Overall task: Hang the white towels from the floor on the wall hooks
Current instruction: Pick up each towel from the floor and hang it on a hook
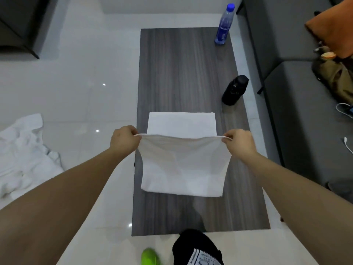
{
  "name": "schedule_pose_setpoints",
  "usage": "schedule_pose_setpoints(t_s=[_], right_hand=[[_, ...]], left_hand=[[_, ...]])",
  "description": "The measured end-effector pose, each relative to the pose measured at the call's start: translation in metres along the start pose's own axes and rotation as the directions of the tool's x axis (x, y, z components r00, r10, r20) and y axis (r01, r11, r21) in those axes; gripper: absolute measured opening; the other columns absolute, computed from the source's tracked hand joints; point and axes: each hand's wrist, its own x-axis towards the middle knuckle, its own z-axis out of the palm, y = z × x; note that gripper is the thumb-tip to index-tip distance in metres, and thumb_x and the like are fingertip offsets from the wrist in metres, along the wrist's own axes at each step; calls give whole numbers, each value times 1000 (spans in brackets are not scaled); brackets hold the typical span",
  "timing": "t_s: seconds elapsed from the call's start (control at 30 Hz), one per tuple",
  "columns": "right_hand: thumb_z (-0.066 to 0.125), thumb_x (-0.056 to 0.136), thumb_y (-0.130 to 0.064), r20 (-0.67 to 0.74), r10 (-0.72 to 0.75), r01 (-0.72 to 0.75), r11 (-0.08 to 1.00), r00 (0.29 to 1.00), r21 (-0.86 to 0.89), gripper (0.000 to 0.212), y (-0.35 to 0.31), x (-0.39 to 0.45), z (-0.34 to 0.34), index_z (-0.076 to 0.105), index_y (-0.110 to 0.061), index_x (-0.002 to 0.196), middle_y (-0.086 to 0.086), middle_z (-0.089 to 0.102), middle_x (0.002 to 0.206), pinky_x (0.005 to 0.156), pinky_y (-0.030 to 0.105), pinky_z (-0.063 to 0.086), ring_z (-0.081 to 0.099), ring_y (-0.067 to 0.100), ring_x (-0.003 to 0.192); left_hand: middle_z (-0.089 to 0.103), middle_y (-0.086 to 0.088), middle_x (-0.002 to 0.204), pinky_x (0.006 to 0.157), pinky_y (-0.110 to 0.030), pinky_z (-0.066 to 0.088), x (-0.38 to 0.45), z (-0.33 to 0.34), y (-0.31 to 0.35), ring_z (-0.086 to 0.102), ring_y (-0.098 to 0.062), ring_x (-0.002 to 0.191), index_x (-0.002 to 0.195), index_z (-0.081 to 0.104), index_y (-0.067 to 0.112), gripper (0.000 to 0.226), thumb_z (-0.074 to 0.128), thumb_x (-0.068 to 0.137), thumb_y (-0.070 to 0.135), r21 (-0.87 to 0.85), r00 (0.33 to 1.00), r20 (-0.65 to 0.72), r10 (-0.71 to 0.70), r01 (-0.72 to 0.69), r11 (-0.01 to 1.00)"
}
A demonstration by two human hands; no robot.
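Note:
I hold a white towel (183,167) stretched flat above a dark wooden table (183,73). My left hand (124,140) pinches its upper left corner and my right hand (239,141) pinches its upper right corner. The towel hangs down from its top edge, and its lower edge reaches the table top. Just beyond it, a folded white towel (181,124) lies flat on the table. A crumpled heap of white towels (24,153) sits on the pale tiled floor at the left. No wall hooks are in view.
A clear bottle with a blue cap (224,25) and a black bottle (235,90) stand along the table's right side. A grey sofa (298,88) with a bag (336,77) and cables runs along the right. A dark cabinet (19,25) stands far left.

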Motion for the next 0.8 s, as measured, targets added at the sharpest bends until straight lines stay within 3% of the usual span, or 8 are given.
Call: schedule_pose_setpoints(t_s=[0.1, 0.27, 0.47, 0.57, 0.63, 0.7, 0.77, 0.8], right_hand=[[65, 91, -23, -16, -24, 25, 999, 1000, 29, 11, -13, 59, -7, 75, -19, 94, 6, 71, 85, 66, 29, 48, 64, 25, 81], [63, 91, -23, -103, 53, -41, 993, 993, 110, 32, -10, 117, 16, 65, -17, 123, 7, 70, 113, 74, 24, 42, 64, 26, 98], [62, 92, -13, 128, 245, -265, 949, 961, 173, 28, 35, 86, 107, 68, -8, 118, 12, 70, 116, 89, 21, 43, 64, 27, 107], [62, 92, -16, 271, 256, -293, 950, 928, 107, 18, 49, 36, 158, 73, -11, 105, 8, 73, 105, 82, 22, 45, 66, 25, 96], [64, 91, -19, 416, 266, -332, 939, 869, 93, 16, 49, 0, 192, 75, -10, 99, 6, 74, 98, 80, 25, 50, 68, 23, 92], [69, 90, -22, 590, 382, -589, 782, 711, 205, 21, 42, -31, 221, 73, -4, 101, 8, 73, 89, 70, 28, 57, 68, 21, 79], [72, 88, -24, 727, 452, -840, 429, 517, 331, 28, 31, -49, 239, 67, 1, 101, 13, 70, 85, 62, 31, 60, 65, 21, 71], [73, 88, -25, 751, 467, -884, 272, 467, 380, 31, 27, -51, 244, 66, 2, 101, 15, 70, 87, 62, 31, 60, 66, 22, 72]], left_hand=[[67, -2, 87, 76, -32, 51, 48, -3, 20, 61, -24, 86, 91, 70, 18, 11, 62, 87, 24, -34, 998, -53, -15, 13, 999], [65, 0, 103, 80, -28, 46, 98, 23, 30, 59, -20, 94, 113, 65, 16, 29, 66, 85, 21, -128, 987, -145, -73, 54, 990], [58, -12, 123, 87, -36, 51, 70, 105, -16, 58, -28, 104, 126, 58, 11, 43, 68, 85, 19, -75, 977, 92, -194, 201, 977], [67, -6, 108, 84, -30, 50, 29, 151, -38, 61, -23, 95, 108, 67, 15, 24, 67, 87, 25, -12, 939, 208, -275, 283, 959], [71, -5, 96, 85, -34, 54, -2, 183, -47, 65, -23, 92, 94, 71, 13, 20, 66, 88, 31, 11, 870, 354, -342, 362, 932], [74, -7, 84, 75, -34, 59, -31, 212, -48, 70, -22, 81, 81, 73, 8, 31, 68, 86, 39, -40, 751, 496, -435, 521, 853], [74, -10, 80, 59, -31, 58, -51, 236, -46, 70, -21, 67, 74, 70, 8, 36, 73, 82, 43, -181, 623, 552, -554, 738, 650], [74, -12, 82, 56, -30, 57, -57, 246, -44, 70, -22, 67, 78, 69, 6, 37, 75, 81, 43, -275, 567, 566, -598, 814, 512]])
